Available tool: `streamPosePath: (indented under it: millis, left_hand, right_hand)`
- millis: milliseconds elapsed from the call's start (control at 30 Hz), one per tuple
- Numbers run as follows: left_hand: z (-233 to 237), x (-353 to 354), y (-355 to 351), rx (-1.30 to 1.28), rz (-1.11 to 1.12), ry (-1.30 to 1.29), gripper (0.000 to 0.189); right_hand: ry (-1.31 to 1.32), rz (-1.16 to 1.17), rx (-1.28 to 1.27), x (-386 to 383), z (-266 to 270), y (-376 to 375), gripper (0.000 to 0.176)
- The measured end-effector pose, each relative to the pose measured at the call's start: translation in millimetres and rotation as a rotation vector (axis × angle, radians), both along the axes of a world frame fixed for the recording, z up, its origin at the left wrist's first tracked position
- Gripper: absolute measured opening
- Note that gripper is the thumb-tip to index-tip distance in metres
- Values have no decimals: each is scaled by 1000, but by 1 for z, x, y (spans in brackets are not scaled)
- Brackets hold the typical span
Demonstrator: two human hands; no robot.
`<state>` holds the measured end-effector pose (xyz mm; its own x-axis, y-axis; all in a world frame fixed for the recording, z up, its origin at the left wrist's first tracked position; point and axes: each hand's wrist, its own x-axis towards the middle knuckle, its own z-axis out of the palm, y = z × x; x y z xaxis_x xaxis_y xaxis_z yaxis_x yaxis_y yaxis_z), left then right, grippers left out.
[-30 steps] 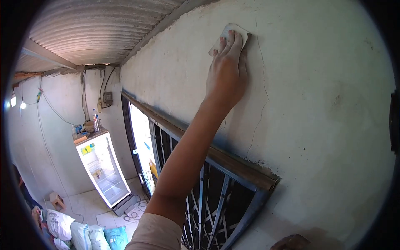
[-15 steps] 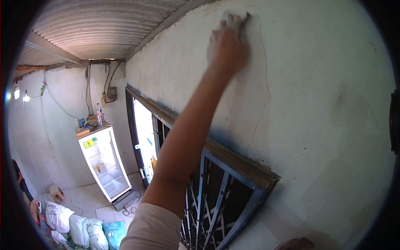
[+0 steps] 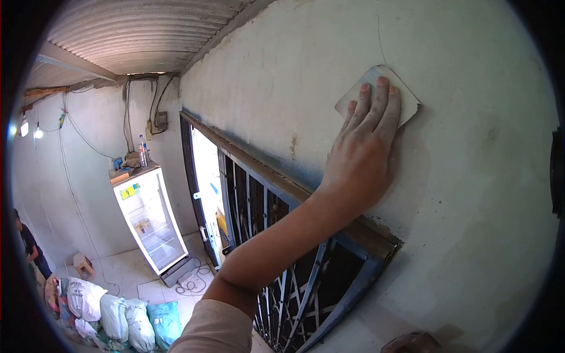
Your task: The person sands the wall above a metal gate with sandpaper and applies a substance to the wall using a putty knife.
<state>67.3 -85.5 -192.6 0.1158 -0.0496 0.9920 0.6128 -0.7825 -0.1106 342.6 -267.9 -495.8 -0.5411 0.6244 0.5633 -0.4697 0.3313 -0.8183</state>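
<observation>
My left hand [image 3: 365,138] presses a pale square sheet [image 3: 410,113], which looks like sanding paper, flat against the plastered wall [image 3: 471,176]. Its fingers lie extended and close together over the sheet, pointing up; the thumb is hidden. Corners of the sheet stick out on both sides of the fingers. A thin crack [image 3: 379,41] runs down the wall to the sheet's top edge. My right hand cannot be made out.
Below is a metal lattice gate [image 3: 300,282] under a wooden lintel [image 3: 265,176]. To the left are a glass-door fridge [image 3: 150,220], filled sacks [image 3: 113,317] and a person [image 3: 32,244]. A brown shape [image 3: 415,342], cut off and unidentifiable, shows at the bottom.
My left hand has moved down and to the right along the wall. The sheet under it now shows clearly. More of the person at the far left is visible.
</observation>
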Motion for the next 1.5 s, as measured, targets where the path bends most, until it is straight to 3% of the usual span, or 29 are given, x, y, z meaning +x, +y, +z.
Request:
streamPosePath:
  millis: [133,233,433,533,700,800,867,1000,1067,1167,1267,1367,1467,1500]
  left_hand:
    - [19,7,9,76,26,-24,48]
    - [67,5,30,96,71,-124,48]
    - [153,-42,65,-136,-46,-249,50]
    - [149,-58,68,-268,-54,-254,50]
    - [84,-64,90,-96,-3,-273,45]
    - [32,-54,71,-120,52,-249,45]
    - [0,-46,45,-183,-28,-192,45]
    - [-42,-36,-2,-315,-99,-86,46]
    - [-40,-31,-4,-307,-98,-114,46]
    - [-22,-27,6,-274,-65,-174,45]
    - [19,-32,42,-182,-81,-253,42]
    - [56,-47,64,-159,-23,-319,42]
    - [88,-81,101,-207,64,-359,44]
    - [95,-91,128,-97,61,-431,44]
  right_hand:
    - [-1,-12,-23,-1,3,0,53]
    - [-14,-26,-38,-3,6,-1,52]
    - [-61,-42,-64,-3,13,-6,49]
    - [-75,-36,-71,-1,16,-12,48]
    - [-94,-4,-76,-2,16,-16,46]
    - [-132,48,-85,-3,16,-12,45]
    - [-166,86,-92,-4,13,-7,45]
    - [-22,-72,-103,-26,24,-20,41]
    - [-95,-41,-239,-10,8,-22,42]
    - [-102,-114,-126,-27,41,-29,40]
    - [-126,34,-154,-13,30,-21,38]
    - [35,-63,-3,-15,21,-22,42]
    - [73,33,-5,-8,4,-12,48]
    - [93,42,-25,-7,1,-12,49]
